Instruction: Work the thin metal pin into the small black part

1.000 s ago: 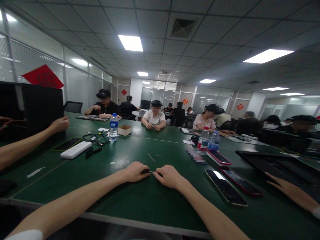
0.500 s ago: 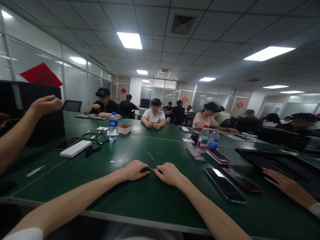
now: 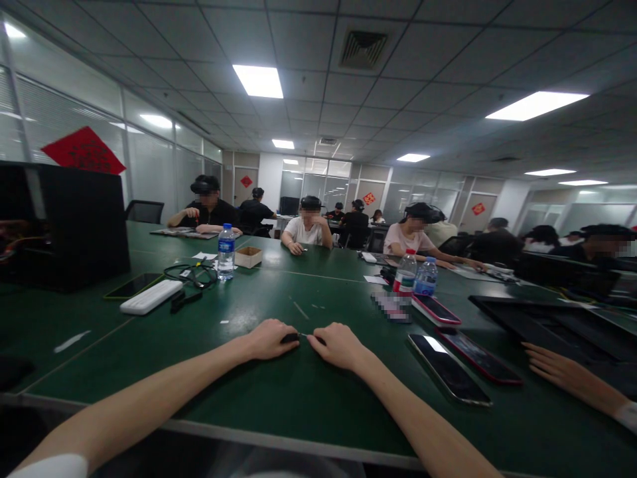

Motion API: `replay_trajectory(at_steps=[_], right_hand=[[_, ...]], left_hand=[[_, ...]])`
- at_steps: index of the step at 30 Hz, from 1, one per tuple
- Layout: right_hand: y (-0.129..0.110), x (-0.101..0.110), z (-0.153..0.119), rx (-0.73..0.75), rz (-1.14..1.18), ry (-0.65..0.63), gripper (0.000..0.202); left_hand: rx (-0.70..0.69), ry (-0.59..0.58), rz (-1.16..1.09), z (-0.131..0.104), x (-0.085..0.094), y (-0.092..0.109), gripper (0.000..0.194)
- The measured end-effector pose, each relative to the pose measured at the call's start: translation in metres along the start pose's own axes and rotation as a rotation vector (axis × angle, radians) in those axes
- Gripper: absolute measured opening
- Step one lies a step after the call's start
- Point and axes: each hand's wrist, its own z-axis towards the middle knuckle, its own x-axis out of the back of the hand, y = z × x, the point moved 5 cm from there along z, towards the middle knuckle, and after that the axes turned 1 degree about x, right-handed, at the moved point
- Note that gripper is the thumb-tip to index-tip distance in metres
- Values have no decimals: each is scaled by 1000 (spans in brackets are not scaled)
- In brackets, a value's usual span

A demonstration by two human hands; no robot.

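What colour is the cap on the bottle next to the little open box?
Blue: the bottle cap shows best in the head view.

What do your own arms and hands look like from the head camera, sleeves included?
The left hand and right hand are ungloved, with no watch or bracelet in sight. Both forearms are uncovered and show no cables or markings. A plain white sleeve edges into view on the left arm; none shows on the right.
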Motion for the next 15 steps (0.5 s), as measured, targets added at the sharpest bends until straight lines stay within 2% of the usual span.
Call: replay_trajectory(at_steps=[15], right_hand=[[-3, -4, 0, -7, -26, -11, 50]], left_hand=[[3, -11, 25, 0, 1, 3, 35]])
